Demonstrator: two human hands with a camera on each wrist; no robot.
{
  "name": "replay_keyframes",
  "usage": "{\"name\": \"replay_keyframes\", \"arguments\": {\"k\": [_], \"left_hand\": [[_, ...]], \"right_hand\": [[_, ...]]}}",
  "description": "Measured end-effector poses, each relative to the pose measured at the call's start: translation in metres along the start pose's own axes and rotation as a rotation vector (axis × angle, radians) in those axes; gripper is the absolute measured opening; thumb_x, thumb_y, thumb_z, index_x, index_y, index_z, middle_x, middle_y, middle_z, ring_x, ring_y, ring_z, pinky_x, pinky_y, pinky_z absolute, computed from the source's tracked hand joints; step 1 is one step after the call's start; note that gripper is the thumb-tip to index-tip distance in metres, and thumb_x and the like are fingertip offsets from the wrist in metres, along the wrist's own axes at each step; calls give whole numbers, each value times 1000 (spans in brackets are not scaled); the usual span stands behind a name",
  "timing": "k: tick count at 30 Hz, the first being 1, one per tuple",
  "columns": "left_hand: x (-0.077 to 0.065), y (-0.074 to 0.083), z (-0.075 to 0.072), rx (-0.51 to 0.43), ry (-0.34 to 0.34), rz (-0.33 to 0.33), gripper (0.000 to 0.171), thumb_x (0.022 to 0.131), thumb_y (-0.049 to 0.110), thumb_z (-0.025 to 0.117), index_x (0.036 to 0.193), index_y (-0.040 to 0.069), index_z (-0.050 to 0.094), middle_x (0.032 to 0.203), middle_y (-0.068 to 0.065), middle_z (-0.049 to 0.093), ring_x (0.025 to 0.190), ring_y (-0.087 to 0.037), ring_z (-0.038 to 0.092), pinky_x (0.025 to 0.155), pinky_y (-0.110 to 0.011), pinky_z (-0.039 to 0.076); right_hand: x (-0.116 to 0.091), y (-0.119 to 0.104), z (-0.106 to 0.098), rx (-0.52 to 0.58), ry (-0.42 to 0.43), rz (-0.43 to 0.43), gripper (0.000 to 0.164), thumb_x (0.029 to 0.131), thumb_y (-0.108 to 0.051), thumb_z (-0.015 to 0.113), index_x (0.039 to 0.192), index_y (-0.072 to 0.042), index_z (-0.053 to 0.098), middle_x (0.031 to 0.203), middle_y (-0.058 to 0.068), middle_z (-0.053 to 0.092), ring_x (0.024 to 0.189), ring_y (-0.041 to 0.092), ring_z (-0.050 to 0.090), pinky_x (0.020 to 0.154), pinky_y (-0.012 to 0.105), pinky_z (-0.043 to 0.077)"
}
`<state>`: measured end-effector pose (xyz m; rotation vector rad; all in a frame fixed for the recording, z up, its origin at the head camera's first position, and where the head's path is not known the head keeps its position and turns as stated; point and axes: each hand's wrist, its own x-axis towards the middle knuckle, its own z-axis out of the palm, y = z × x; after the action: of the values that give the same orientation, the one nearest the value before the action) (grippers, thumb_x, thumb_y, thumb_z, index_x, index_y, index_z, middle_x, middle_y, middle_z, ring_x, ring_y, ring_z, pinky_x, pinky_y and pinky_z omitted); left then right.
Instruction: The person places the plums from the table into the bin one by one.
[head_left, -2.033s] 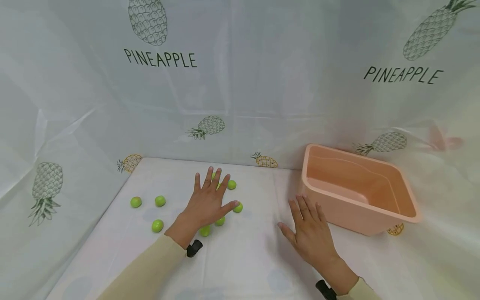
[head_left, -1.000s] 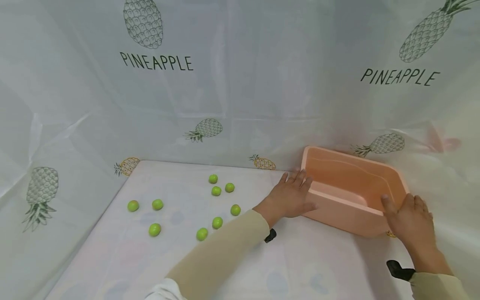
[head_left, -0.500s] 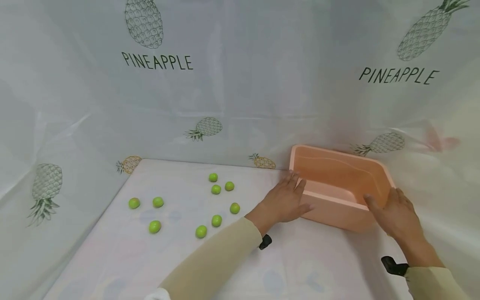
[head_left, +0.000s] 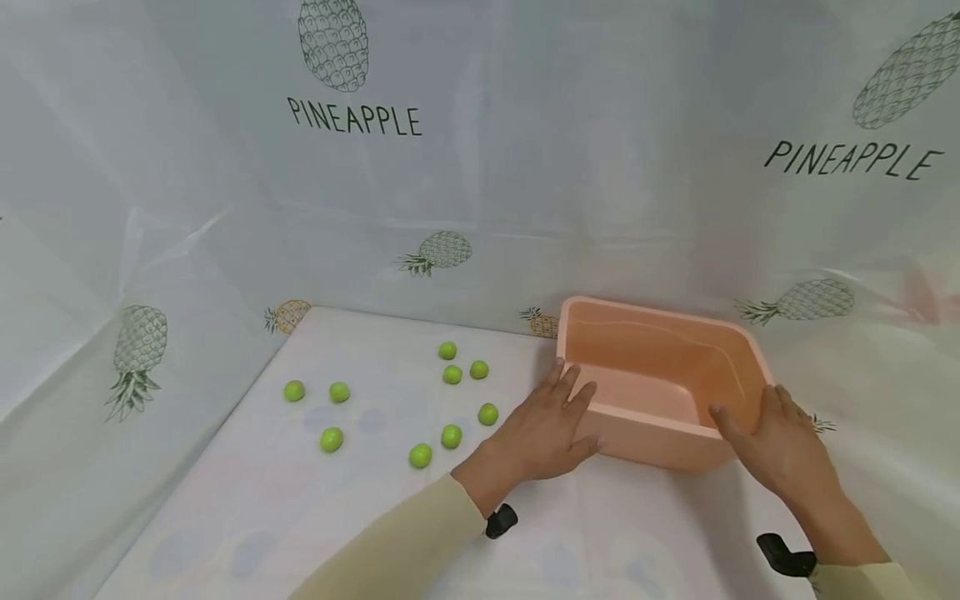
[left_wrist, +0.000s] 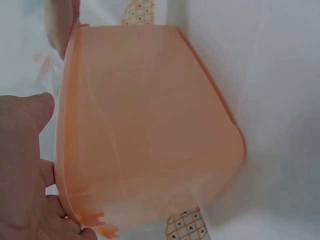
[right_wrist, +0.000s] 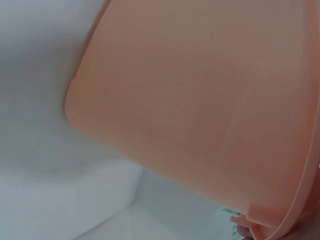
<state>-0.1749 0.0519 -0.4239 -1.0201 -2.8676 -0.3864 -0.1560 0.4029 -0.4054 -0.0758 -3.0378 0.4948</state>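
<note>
Nearest us, the left hand (head_left: pixel 536 433) lies half closed over the left front rim of the tub (head_left: pixel 645 440), thumb standing off; the right hand (head_left: pixel 787 454) wraps the tub's right end, thumb over the rim. The left grip looks looser, so the tub could twist or slip there. Swinging left of the tub, we could knock the green balls (head_left: pixel 488 414) and set them rolling. The table (head_left: pixel 615 533) gives room before the tub; the printed sheet (head_left: pixel 510 183) rises behind, limiting us.
</note>
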Motion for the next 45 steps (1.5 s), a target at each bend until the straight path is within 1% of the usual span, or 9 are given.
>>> {"name": "replay_keyframes", "arguments": {"k": [4,10,19,24,30,34,37,41,45], "left_hand": [[-14,-2,0,-5,10,2,76,109,61,39,166,12,32,175,-18,18,164,-36,4,131,-40,20],[-31,-5,-9,-53,-12,-14,76,108,62,40,166,13,34,175,-18,17,164,-37,3,130,-43,22],[-52,-6,-19,-51,-24,22,74,108,62,42,162,12,41,173,-18,24,164,-38,7,128,-45,29],[-58,-7,-22,-92,-28,21,74,108,63,39,162,12,42,174,-18,20,164,-37,5,127,-46,30],[-61,-4,-28,-129,-54,19,73,108,64,37,160,12,46,175,-18,19,164,-36,6,127,-47,30],[-64,0,-32,-151,-71,19,73,109,62,39,159,9,46,175,-20,17,164,-35,7,127,-47,31],[-65,3,-34,-133,-63,22,73,110,59,38,159,6,45,174,-22,18,164,-36,10,127,-47,30],[-59,0,-32,-38,-39,5,72,112,56,31,160,3,42,173,-23,21,163,-37,13,128,-46,27],[-44,-11,-30,58,-26,-28,69,114,50,29,161,1,38,172,-22,25,163,-35,15,129,-50,24]], "right_hand": [[-5,-7,1,-8,-11,-3,108,105,-64,44,157,22,3,160,51,6,138,76,19,102,84,24],[-9,-18,-2,-13,-50,-17,110,105,-66,44,157,21,3,160,50,8,138,75,21,100,84,27],[-19,-31,-9,-15,-42,-22,106,105,-64,47,153,26,19,151,51,31,125,69,41,93,78,39],[-19,-36,-14,2,-8,-39,94,106,-60,50,147,24,33,132,43,52,103,55,60,79,65,49],[-18,-35,-20,-9,9,-8,87,106,-59,49,138,21,44,110,37,63,87,47,66,68,56,51],[-17,-34,-21,-25,-13,18,92,107,-61,44,143,23,41,126,46,57,103,62,61,78,67,51],[-16,-32,-18,-39,-23,20,96,108,-61,40,146,27,34,141,50,44,118,71,46,91,76,43],[-10,-29,-11,-52,-40,-19,95,110,-60,37,151,25,27,150,49,34,125,74,34,96,81,35],[2,-21,-8,-49,-96,-95,91,112,-55,36,156,22,14,157,49,20,133,74,27,100,83,31]]}}
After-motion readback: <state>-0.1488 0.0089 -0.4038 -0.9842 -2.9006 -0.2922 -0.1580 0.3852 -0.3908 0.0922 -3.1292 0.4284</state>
